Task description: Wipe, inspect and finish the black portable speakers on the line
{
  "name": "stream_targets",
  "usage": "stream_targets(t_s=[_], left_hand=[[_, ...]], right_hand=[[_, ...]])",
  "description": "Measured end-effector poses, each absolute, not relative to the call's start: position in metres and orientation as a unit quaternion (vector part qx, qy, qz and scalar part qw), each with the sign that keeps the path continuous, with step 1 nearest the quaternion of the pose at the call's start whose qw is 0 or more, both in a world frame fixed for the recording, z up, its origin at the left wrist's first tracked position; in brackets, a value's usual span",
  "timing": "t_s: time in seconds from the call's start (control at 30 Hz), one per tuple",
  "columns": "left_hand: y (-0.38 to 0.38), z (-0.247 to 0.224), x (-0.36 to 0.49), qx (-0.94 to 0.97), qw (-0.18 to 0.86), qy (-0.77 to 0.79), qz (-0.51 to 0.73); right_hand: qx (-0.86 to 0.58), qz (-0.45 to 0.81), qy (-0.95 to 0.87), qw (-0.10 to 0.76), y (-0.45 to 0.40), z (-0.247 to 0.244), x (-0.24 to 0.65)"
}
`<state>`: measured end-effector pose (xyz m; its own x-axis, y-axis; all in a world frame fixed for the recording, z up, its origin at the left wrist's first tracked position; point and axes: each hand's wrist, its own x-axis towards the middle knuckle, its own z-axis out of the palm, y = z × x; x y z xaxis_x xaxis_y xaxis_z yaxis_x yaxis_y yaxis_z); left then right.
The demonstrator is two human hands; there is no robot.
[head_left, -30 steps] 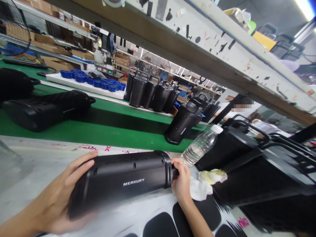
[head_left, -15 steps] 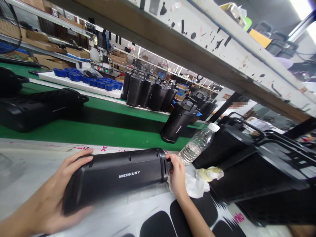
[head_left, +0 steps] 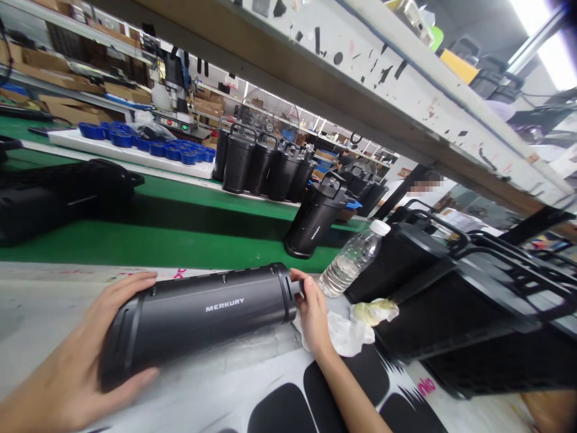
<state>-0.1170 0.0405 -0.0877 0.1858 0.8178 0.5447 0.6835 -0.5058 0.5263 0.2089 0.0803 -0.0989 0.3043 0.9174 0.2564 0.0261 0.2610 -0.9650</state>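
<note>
A black speaker-like housing marked MERKURY (head_left: pixel 202 325) lies on its side between my two hands, tilted slightly up to the right. My left hand (head_left: pixel 90 349) wraps around its left end, fingers over the top and thumb below. At the other end, my right hand (head_left: pixel 312 310) is closed on the handle, most of which the fingers hide. Below them a white sheet with black rounded shapes (head_left: pixel 279 412) covers part of the bench. Crumpled white tissue (head_left: pixel 347 334) and a yellowish crumpled wad (head_left: pixel 374 311) sit just right of my right hand.
A water bottle (head_left: pixel 347 264) stands behind my right hand. Large black housings (head_left: pixel 451 307) crowd the right. Across the green belt (head_left: pixel 202 240) are another MERKURY unit (head_left: pixel 311 225), a lying one (head_left: pixel 58 195) and blue rings (head_left: pixel 121 139). A shelf beam (head_left: pixel 315 90) crosses overhead.
The view has shifted a little, so the housing and both hands appear slightly further left. Both hands keep the same hold on it.
</note>
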Motion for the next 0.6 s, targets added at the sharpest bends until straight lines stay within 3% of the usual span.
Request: stream_targets(t_s=[0.47,0.6], left_hand=[[0.041,-0.086,-0.116,0.754,0.091,0.503,0.412],[0.046,-0.086,-0.125,0.728,0.191,0.544,0.371]], right_hand=[[-0.496,0.348,-0.498,0.62,0.083,-0.099,0.212],[-0.502,0.34,-0.5,0.618,0.085,-0.103,0.213]])
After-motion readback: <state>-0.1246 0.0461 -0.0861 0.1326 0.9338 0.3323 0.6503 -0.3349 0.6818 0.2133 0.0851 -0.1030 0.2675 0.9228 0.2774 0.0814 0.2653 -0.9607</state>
